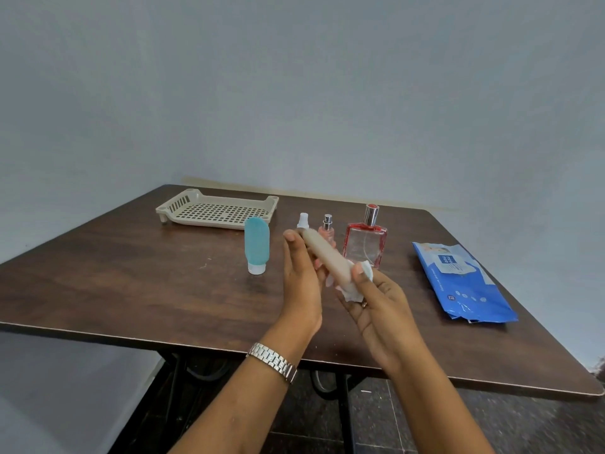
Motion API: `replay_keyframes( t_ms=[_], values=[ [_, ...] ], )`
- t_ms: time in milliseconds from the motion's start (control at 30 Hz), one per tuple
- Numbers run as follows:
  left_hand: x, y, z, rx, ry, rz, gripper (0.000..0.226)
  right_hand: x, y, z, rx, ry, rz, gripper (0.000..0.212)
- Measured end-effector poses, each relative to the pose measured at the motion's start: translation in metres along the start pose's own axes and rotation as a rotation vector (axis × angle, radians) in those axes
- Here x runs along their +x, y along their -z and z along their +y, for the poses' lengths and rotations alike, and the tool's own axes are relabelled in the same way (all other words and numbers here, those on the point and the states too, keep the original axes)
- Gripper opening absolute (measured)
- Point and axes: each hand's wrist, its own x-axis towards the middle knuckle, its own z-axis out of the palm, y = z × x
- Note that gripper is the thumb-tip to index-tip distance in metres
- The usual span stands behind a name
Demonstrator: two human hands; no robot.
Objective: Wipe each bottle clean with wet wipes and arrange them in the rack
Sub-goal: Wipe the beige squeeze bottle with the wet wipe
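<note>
Supervisor: Step in hand?

Operator: Wiping, and by my judgement this is the first bottle. I see the left hand [301,280] gripping the beige bottle [324,253] by its upper end, held tilted above the table [131,273]. The right hand [376,299] pinches a wet wipe [353,294] round the lower end.

Supervisor: Next move?

Operator: I would run the wipe along the body, then carry the bottle far left to the rack [216,209]. The blue tube [257,244] and perfume bottle [365,245] stand outside it, awaiting their turn.
</note>
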Motion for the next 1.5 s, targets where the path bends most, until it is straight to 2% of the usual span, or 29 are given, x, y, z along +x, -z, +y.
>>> replay_keyframes(
  t_ms=[100,167,333,467,533,633,700,800,933,1000,1133,1300,1367,1433,1500],
  values=[
    [-0.008,0.002,-0.003,0.138,-0.001,-0.141,0.096,0.003,-0.002,0.000,0.203,-0.094,0.148,0.031],
    [-0.016,0.003,-0.009,0.192,0.010,-0.249,0.078,0.004,0.000,0.001,0.203,-0.118,0.183,0.035],
    [-0.022,0.006,-0.022,0.230,-0.031,-0.274,0.082,0.009,0.008,0.007,-0.263,-0.109,0.177,0.046],
    [-0.017,0.010,-0.028,0.310,-0.068,-0.258,0.085,0.013,0.017,0.009,-0.540,-0.020,0.234,0.040],
    [-0.016,0.010,-0.029,0.330,-0.072,-0.260,0.087,0.014,0.020,0.011,-0.685,0.081,0.309,0.036],
    [-0.015,0.013,-0.027,0.297,-0.036,-0.254,0.086,0.014,0.018,0.009,-0.617,0.314,0.446,0.027],
    [-0.014,0.014,-0.023,0.254,0.018,-0.261,0.085,0.013,0.014,0.007,-0.547,0.389,0.342,0.026],
    [-0.013,0.013,-0.017,0.155,0.118,-0.265,0.079,0.006,0.009,0.014,-0.642,0.407,0.080,0.035],
    [-0.012,0.017,-0.008,0.173,0.148,-0.380,0.075,0.006,0.009,0.011,-0.792,0.608,0.038,0.046],
    [-0.012,0.019,-0.003,0.210,0.146,-0.434,0.076,0.014,0.010,0.000,-0.808,0.638,0.019,0.047],
    [-0.014,0.021,0.002,0.300,0.145,-0.514,0.080,0.032,0.005,-0.028,-0.763,0.535,0.025,0.028],
    [-0.009,0.032,0.004,0.370,0.193,-0.568,0.074,0.041,0.005,-0.057,-0.712,0.150,-0.147,0.025],
    [-0.007,0.035,0.008,0.408,0.187,-0.582,0.067,0.042,0.007,-0.060,-0.687,0.047,-0.162,0.023],
    [-0.006,0.036,0.011,0.453,0.155,-0.592,0.063,0.043,0.007,-0.057,-0.678,0.023,-0.135,0.020],
    [-0.004,0.034,0.011,0.483,0.076,-0.557,0.060,0.043,0.007,-0.048,-0.754,0.153,-0.064,0.020]
  ],
)
